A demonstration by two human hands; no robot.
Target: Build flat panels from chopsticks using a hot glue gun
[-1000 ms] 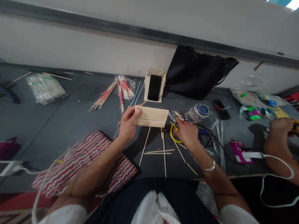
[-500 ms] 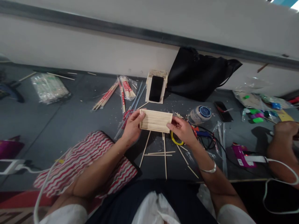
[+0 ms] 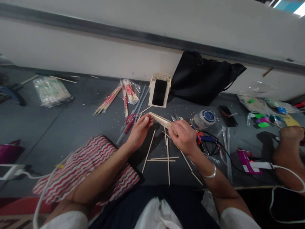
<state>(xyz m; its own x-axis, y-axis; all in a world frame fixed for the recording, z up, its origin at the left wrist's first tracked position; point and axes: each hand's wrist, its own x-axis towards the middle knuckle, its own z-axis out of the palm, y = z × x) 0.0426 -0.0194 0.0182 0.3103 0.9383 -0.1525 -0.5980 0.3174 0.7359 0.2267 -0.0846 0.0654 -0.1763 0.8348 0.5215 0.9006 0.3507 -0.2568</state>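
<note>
A small panel of thin wooden sticks (image 3: 160,120) is held up over the table, tilted so that mostly its edge shows. My left hand (image 3: 140,129) pinches its left end between thumb and fingers. At the other end, my right hand (image 3: 184,136) is closed around the panel's right side and hides that part. Below lie several loose wooden sticks (image 3: 168,162), two of them crossed by a longer one. A phone (image 3: 159,92) leans on a stand made of sticks (image 3: 168,83) behind my hands.
A striped cloth (image 3: 95,165) lies left, with bundled sticks (image 3: 109,98) behind it. To the right are a jar with a blue lid (image 3: 207,117), cables (image 3: 213,144), another phone (image 3: 227,115) and a purple box (image 3: 247,160). Another person's arm (image 3: 289,156) rests at far right.
The panel has turned from showing its flat face to showing nearly its edge. My right hand has rolled over it, and my left hand keeps its end.
</note>
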